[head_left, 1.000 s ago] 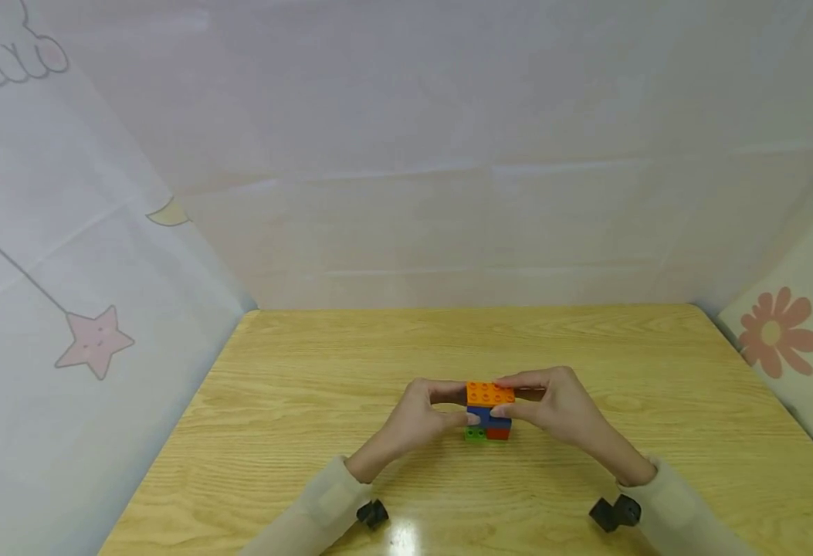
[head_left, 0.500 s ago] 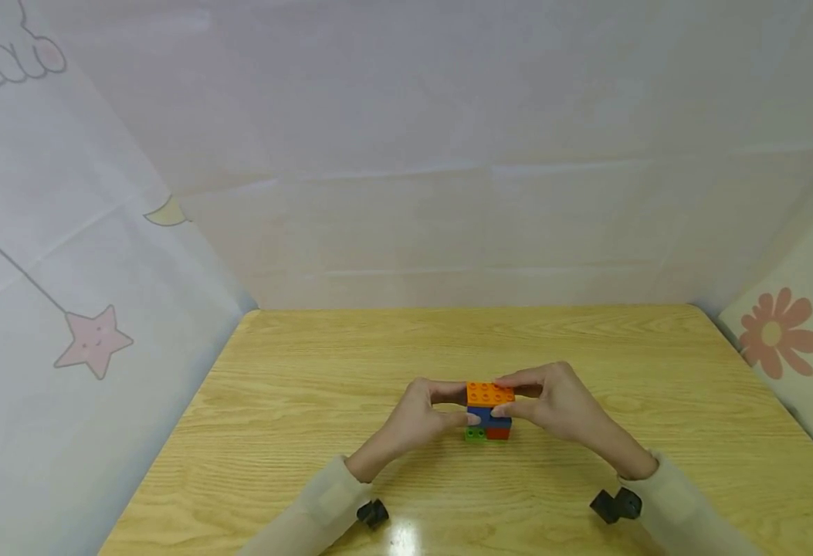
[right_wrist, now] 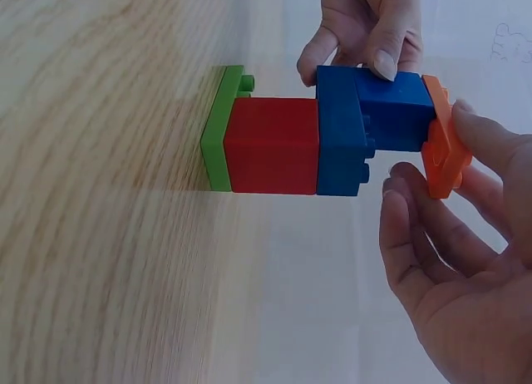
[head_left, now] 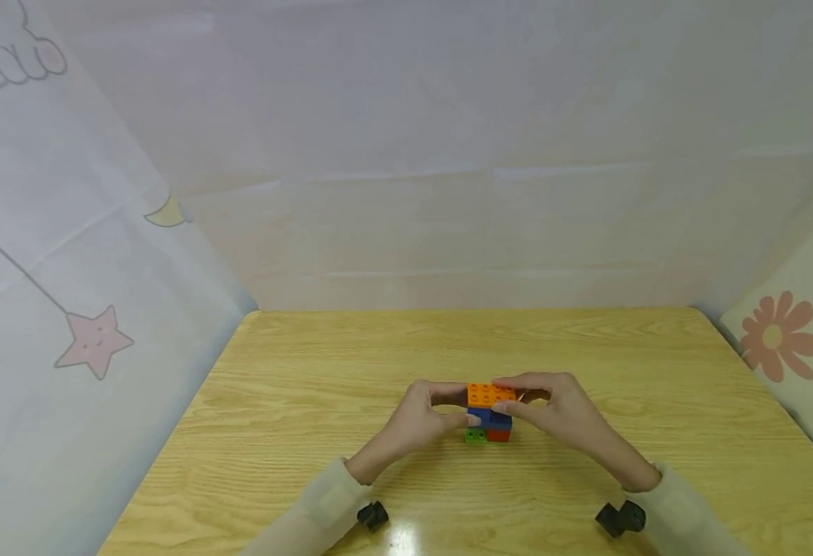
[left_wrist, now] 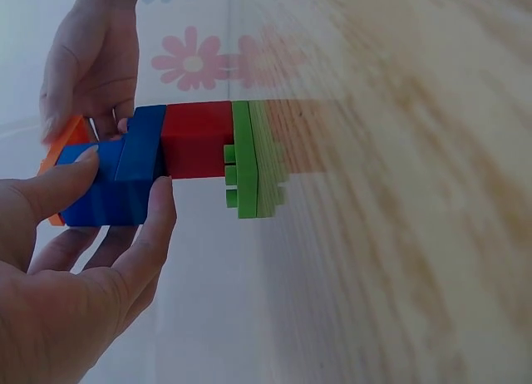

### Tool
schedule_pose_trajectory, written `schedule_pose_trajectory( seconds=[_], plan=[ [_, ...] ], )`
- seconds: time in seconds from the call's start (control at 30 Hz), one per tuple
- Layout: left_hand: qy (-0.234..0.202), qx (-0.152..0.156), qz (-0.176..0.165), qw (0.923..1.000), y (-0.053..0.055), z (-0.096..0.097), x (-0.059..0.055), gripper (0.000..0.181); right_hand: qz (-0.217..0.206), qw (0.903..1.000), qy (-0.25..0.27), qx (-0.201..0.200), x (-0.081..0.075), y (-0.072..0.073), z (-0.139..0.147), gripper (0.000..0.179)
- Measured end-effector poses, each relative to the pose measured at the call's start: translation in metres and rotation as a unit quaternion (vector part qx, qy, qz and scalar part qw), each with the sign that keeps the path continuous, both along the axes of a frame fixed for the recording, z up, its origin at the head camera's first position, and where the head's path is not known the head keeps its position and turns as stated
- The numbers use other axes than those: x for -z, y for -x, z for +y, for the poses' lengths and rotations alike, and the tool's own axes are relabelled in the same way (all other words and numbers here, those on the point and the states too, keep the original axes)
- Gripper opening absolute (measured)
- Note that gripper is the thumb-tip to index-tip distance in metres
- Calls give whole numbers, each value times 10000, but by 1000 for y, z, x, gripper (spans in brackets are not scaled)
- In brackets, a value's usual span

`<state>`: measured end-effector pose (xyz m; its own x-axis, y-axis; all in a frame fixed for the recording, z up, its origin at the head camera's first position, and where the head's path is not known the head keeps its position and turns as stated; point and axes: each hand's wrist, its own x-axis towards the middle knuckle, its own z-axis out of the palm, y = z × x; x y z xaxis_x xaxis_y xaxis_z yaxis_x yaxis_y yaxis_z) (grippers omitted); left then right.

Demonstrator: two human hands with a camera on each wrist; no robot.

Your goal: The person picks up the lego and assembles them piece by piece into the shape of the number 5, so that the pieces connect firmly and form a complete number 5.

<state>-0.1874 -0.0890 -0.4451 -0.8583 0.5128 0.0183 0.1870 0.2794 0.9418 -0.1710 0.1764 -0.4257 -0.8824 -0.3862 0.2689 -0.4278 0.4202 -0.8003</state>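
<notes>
A small tower of toy building bricks stands on the wooden table. Its base is a thin green brick (right_wrist: 218, 135), with a red brick (right_wrist: 273, 143) on it. Above sits a flat blue brick (right_wrist: 339, 143), then a thicker blue brick (left_wrist: 90, 197) on the left side. An orange studded brick (head_left: 481, 394) tops the tower, its right end overhanging. My left hand (head_left: 413, 421) grips the blue bricks between thumb and fingers. My right hand (head_left: 567, 411) pinches the orange brick's right part, thumb in front and index finger behind; its other fingers curl below the overhang.
The wooden table (head_left: 323, 355) spreads around the tower. A pale cloth wall (head_left: 475, 232) rises behind it, with printed side panels at left and right. Black wrist devices sit by both cuffs, the right one (head_left: 620, 519) close to the table.
My right thumb has moved up from the blue brick to the front edge of the orange brick. My left hand and the tower look unmoved.
</notes>
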Motion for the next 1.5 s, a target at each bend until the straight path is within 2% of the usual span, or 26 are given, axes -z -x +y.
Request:
schedule_pose_trajectory(
  seconds=[0.13, 0.33, 0.83, 1.1, 1.37, 1.5],
  plan=[
    [24, -10, 19, 10000, 0, 1, 0, 45, -3, 10000, -37, 16, 2, -1, -1, 34],
    [-49, 33, 47, 10000, 0, 1, 0, 43, -379, 9992, 64, 65, 2, -3, -4, 35],
    [-55, 63, -27, 10000, 0, -1, 2, 40, -697, 9971, -174, -242, -9, 2, -4, 33],
    [-80, 186, 135, 9997, 2, 0, 0, 41, -739, 9969, -173, -208, -14, 2, -5, 32],
    [-108, 224, 154, 9996, 2, 1, -2, 41, -583, 9971, -471, -153, -22, 0, -7, 32],
    [-123, 227, 153, 9995, 2, 1, -2, 42, -634, 9971, -398, -128, -20, 0, -5, 33]
  ],
)
